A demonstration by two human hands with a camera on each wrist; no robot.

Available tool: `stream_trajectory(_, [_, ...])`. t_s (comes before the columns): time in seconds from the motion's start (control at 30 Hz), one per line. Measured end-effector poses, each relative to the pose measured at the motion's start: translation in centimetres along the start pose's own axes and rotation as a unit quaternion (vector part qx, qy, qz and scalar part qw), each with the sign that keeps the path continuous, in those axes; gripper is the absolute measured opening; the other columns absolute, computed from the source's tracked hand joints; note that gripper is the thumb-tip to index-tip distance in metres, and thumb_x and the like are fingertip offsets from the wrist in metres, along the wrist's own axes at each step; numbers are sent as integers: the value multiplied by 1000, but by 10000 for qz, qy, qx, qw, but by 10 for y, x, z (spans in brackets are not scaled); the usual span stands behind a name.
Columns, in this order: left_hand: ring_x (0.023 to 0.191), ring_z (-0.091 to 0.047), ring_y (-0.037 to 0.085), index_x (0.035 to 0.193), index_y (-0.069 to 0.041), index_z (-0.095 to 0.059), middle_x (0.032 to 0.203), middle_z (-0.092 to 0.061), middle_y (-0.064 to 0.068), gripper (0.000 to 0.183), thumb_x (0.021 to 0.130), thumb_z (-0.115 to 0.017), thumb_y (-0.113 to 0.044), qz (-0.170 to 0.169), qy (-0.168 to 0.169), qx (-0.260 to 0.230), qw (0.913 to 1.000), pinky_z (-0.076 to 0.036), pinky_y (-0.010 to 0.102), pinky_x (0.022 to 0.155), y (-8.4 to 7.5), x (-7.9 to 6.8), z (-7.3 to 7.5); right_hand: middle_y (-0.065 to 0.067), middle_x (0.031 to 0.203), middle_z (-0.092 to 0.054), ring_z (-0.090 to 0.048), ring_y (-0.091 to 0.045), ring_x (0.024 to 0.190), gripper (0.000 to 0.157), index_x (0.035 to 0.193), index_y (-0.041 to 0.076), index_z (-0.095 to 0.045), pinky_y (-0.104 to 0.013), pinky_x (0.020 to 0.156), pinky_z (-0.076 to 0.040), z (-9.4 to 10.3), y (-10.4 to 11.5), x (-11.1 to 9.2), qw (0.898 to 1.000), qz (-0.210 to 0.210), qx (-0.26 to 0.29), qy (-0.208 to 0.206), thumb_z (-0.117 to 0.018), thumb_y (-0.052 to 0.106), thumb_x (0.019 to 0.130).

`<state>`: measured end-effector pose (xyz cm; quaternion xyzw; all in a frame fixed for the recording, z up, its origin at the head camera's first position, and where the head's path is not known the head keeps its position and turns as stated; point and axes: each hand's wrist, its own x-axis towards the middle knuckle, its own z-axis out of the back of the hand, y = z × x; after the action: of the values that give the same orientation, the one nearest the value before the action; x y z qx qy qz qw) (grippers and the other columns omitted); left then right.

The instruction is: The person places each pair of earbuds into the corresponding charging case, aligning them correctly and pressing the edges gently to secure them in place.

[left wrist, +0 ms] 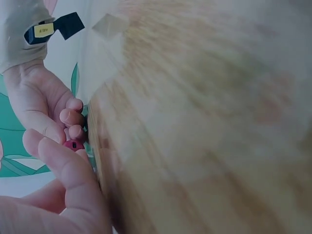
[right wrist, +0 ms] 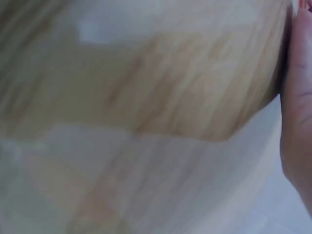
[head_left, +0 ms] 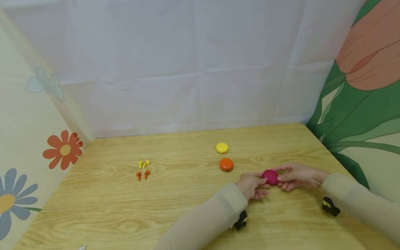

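Between my two hands is a round, glossy magenta earbud case (head_left: 270,177), at the right of the table in the head view. My left hand (head_left: 251,185) pinches its left side with thumb and fingers. The opposite side is gripped by my right hand (head_left: 297,176). In the left wrist view only a small part of the magenta case (left wrist: 74,145) shows, with a dark slot on its edge. The right wrist view has just the side of my right hand (right wrist: 298,112). The case looks closed.
An orange round case (head_left: 226,164) and a yellow round case (head_left: 222,148) lie behind and left of my hands. Farther left on the wooden table (head_left: 187,194) are a pair of yellow earbuds (head_left: 144,164) and a pair of orange earbuds (head_left: 139,176).
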<state>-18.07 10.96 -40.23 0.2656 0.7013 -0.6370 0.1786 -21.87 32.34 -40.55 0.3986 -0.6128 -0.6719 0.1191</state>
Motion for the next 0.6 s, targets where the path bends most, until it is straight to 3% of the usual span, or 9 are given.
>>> stream_trajectory(0.2, [66, -70, 17, 109, -12, -70, 80, -72, 9, 19, 93, -64, -4, 87, 161, -34, 9998, -44, 19, 43, 2, 3, 2, -10, 91, -69, -67, -13, 76, 50, 143, -12, -31, -30, 71, -57, 3, -3, 0, 9999, -50, 85, 79, -52, 5, 100])
stream_trajectory(0.33, [68, -71, 19, 112, -12, -69, 79, -72, 8, 21, 93, -65, -6, 95, 128, -14, 9999, -45, 20, 43, 1, 2, 2, -10, 91, -69, -67, -12, 76, 48, 144, -8, -34, -30, 72, -57, 5, -3, 0, 9997, -97, 156, 162, -51, 5, 101])
stream_trajectory(0.6, [73, -72, 25, 125, -6, -61, 80, -72, 9, 33, 92, -66, -6, -7, 2, -21, 10000, -45, 20, 44, -2, -2, 8, -6, 89, -68, -65, -11, 75, 58, 149, -10, -20, -30, 75, -56, 6, -1, -1, 9997, -206, 111, 50, -50, 4, 101])
